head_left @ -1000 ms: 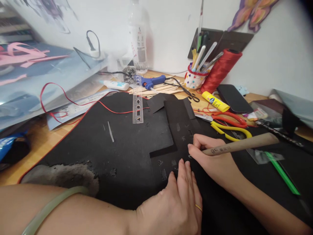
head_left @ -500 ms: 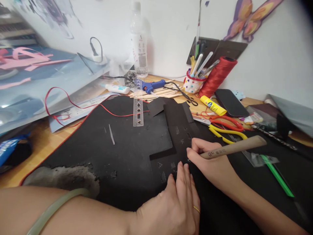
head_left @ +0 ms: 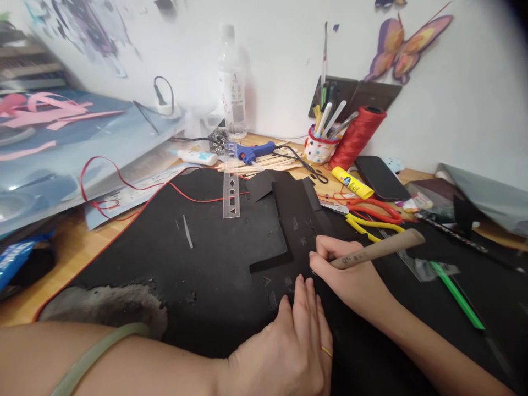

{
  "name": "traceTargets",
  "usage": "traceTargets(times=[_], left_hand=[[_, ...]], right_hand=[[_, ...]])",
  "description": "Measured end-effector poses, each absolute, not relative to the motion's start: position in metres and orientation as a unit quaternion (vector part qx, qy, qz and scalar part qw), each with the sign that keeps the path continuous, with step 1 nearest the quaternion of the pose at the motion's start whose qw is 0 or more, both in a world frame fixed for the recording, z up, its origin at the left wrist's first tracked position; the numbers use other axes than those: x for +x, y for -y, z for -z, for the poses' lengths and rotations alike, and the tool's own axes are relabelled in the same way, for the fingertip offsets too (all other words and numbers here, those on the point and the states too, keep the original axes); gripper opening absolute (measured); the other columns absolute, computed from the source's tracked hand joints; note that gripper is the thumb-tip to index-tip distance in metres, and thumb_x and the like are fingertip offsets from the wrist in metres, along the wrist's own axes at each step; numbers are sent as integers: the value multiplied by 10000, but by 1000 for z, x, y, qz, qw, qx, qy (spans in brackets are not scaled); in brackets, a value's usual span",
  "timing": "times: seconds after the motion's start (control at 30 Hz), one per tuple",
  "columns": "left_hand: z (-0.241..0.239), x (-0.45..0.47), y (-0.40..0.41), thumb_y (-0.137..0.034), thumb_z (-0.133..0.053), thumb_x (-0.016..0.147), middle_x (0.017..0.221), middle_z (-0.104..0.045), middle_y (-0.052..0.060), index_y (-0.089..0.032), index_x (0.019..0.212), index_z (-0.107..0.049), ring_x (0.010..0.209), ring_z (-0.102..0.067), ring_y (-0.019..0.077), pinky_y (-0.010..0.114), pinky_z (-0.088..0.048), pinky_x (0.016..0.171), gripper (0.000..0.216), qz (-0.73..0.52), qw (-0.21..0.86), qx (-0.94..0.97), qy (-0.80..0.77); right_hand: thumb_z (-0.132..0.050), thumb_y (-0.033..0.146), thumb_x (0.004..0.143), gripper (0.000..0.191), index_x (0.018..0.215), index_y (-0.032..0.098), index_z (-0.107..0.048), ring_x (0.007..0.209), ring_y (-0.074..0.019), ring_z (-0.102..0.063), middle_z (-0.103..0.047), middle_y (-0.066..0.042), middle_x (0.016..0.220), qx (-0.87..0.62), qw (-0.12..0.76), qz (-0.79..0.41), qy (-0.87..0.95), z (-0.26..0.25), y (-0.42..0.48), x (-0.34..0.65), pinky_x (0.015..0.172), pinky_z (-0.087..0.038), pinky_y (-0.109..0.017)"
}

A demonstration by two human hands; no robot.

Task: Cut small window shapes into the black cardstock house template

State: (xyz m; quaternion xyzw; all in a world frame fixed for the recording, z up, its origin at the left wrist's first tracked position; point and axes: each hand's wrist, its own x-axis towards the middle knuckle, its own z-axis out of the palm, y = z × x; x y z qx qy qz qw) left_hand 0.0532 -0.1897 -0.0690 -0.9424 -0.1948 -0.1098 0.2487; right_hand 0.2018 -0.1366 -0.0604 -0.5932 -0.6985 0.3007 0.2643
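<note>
My right hand grips a tool with a thick wooden handle, its tip pressed onto a black paper sheet with several small cut-out shapes. My left hand lies flat on the near part of that sheet, fingers stretched out together, a ring on one finger and a pale green bangle on the forearm. The sheet rests on a large black mat.
A clear stencil ruler, blue glue gun, wooden sticks, red thread spool, pen cup, glue stick, phone, red and yellow scissors, a green pen and a water bottle surround the mat. Red wire loops at left.
The view has tilted up and shifted slightly; both hands sit a little lower and further left in the frame. The right hand keeps the tool on the black sheet, the left stays flat.
</note>
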Motion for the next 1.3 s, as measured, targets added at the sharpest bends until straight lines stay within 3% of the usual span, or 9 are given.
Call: traceTargets(times=[0.23, 0.57, 0.8, 1.0, 1.13, 1.3], left_hand=[[70, 53, 191, -158, -289, 841, 1048, -582, 230, 28, 1060, -561, 983, -559, 329, 300, -511, 646, 396, 114, 252, -941, 196], [53, 45, 182, -183, -321, 841, 1099, -537, 269, 52, 1113, -513, 1001, -545, 341, 308, -484, 607, 408, 60, 220, -964, 133], [45, 40, 175, -227, -433, 812, 1147, -520, 240, -14, 1084, -537, 1042, -521, 330, 342, -472, 677, 360, 30, 154, -978, 135], [43, 39, 176, -214, -399, 828, 1181, -495, 234, -52, 1033, -547, 1042, -528, 311, 331, -501, 677, 300, 7, 136, -978, 156], [46, 39, 178, -178, -345, 840, 1211, -474, 217, -62, 1056, -531, 1079, -506, 299, 341, -512, 722, 308, -3, 133, -977, 165], [47, 40, 178, -150, -298, 846, 1207, -476, 223, -45, 1070, -522, 1084, -502, 299, 340, -514, 728, 333, 1, 142, -978, 155]], right_hand=[[-477, 174, 701, 301, 492, 184, -261, 438, -62, -271, -261, 67, 446, -602, 269, -316, 682, 61, 136, 202, 421, -225, -211], [-528, 320, 766, 320, 521, 188, -370, 446, -73, -319, -348, 50, 472, -603, 363, -288, 649, 34, 130, 226, 423, -250, -223], [-548, 420, 738, 324, 553, 179, -436, 421, -58, -332, -411, 53, 464, -581, 314, -365, 657, 34, 132, 224, 397, -236, -203], [-524, 299, 740, 198, 619, 186, -416, 408, -58, -355, -450, 63, 461, -580, 308, -427, 621, 51, 132, 222, 411, -270, -190], [-518, 168, 680, 206, 564, 185, -349, 437, -52, -285, -336, 78, 480, -583, 303, -378, 653, 58, 134, 224, 412, -227, -189], [-477, 137, 680, 221, 535, 183, -318, 462, -62, -297, -323, 66, 489, -583, 288, -321, 689, 59, 136, 224, 436, -245, -200]])
